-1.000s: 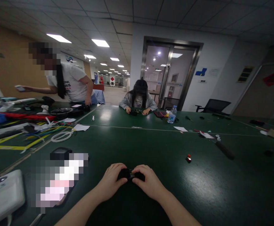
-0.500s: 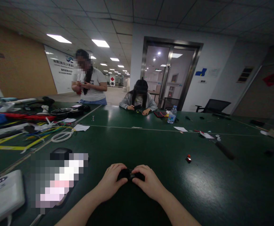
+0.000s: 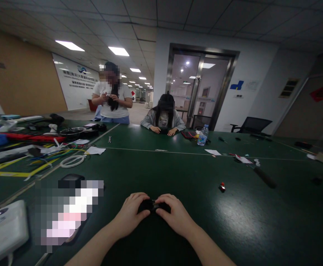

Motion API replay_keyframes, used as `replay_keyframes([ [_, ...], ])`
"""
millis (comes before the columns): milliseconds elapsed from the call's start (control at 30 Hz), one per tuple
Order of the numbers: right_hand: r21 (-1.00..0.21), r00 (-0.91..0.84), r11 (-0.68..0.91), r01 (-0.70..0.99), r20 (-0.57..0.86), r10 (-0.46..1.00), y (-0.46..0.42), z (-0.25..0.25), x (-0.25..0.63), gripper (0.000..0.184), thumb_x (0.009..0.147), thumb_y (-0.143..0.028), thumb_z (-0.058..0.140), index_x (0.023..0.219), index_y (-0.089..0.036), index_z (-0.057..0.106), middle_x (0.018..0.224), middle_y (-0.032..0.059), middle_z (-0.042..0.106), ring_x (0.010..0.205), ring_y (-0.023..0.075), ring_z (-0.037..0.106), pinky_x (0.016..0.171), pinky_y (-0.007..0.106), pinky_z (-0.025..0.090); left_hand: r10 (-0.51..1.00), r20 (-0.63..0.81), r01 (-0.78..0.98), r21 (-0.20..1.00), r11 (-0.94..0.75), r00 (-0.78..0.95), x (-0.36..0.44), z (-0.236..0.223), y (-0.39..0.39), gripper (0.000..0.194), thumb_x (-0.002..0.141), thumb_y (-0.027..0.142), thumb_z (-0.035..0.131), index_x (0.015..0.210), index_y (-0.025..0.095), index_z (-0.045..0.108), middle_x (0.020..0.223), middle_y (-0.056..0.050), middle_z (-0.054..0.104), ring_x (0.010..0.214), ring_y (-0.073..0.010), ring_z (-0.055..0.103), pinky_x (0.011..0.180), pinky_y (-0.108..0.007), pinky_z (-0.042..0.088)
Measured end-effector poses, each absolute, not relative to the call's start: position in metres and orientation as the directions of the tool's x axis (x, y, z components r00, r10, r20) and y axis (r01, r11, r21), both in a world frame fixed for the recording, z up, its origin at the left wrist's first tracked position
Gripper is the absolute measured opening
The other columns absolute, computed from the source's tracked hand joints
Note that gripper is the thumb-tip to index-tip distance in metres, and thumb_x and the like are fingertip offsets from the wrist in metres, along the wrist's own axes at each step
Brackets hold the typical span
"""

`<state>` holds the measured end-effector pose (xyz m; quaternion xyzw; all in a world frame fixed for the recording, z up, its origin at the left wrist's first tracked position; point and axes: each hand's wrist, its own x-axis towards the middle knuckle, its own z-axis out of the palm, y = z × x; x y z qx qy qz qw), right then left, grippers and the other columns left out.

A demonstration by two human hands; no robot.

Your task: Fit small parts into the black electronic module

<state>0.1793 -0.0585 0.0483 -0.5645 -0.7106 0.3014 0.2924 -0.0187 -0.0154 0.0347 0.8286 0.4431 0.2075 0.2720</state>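
Observation:
Both of my hands grip a small black object [image 3: 153, 205] between them, low in the middle of the view, over the dark green table [image 3: 175, 173]. My left hand [image 3: 133, 212] holds its left end, thumb on the near side and fingers over the far side. The right end is held the same way by my right hand [image 3: 174, 212]. My fingers cover most of the object, so its kind cannot be made out. To the right lies a small red and silver piece [image 3: 222, 187], apart from my hands.
At left are a pixelated phone-like device [image 3: 74, 212], a white device [image 3: 6, 229] and a coiled white cable [image 3: 72, 161]. A water bottle [image 3: 202, 135] stands farther back. A seated person [image 3: 164, 114] and a standing person [image 3: 113, 96] are across the table. A black-handled tool [image 3: 264, 177] lies right.
My hands and the black object stay in nearly the same place. Across the table, the standing person has shifted to the right, and the seated person's hands have moved slightly.

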Motion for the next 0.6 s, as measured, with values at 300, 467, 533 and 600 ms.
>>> replay_keyframes([
  [300,-0.802,-0.142,0.185,0.568,0.127,0.982,-0.057,0.048,0.178,0.021,0.078,-0.025,0.057,0.099,-0.027,0.061,0.105,-0.0002,0.059,0.103,0.0184,0.052,0.091,0.033,0.04,0.857,0.106,0.631,0.632,-0.449,0.504,-0.017,0.037,-0.017,0.035,0.072,0.021,0.061,0.106,0.026,0.056,0.116,-0.004,0.058,0.112,-0.0255,0.047,0.097,-0.042,0.036],
  [467,-0.837,-0.084,0.144,0.528,0.118,0.99,-0.058,0.053,0.183,0.023,0.082,-0.029,0.052,0.105,-0.026,0.057,0.106,0.0009,0.059,0.102,0.0189,0.054,0.089,0.033,0.042,0.86,0.102,0.625,0.646,-0.439,0.5,-0.018,0.038,-0.017,0.036,0.072,0.02,0.06,0.107,0.025,0.056,0.116,-0.004,0.058,0.112,-0.0251,0.047,0.097,-0.041,0.036],
  [533,-0.858,-0.058,0.148,0.492,0.138,0.989,-0.058,0.054,0.187,0.023,0.082,-0.029,0.052,0.105,-0.026,0.057,0.106,0.0002,0.06,0.103,0.0191,0.054,0.09,0.034,0.041,0.86,0.102,0.62,0.652,-0.437,0.5,-0.018,0.037,-0.016,0.036,0.072,0.019,0.059,0.108,0.024,0.056,0.116,-0.004,0.058,0.112,-0.025,0.047,0.097,-0.041,0.036],
  [600,-0.87,-0.026,0.153,0.469,0.16,0.987,-0.058,0.055,0.19,0.024,0.082,-0.029,0.052,0.105,-0.026,0.057,0.106,0.0,0.06,0.105,0.0198,0.053,0.092,0.036,0.039,0.86,0.104,0.613,0.658,-0.436,0.5,-0.019,0.035,-0.016,0.037,0.072,0.018,0.058,0.108,0.024,0.055,0.117,-0.004,0.057,0.113,-0.025,0.047,0.097,-0.041,0.036],
])
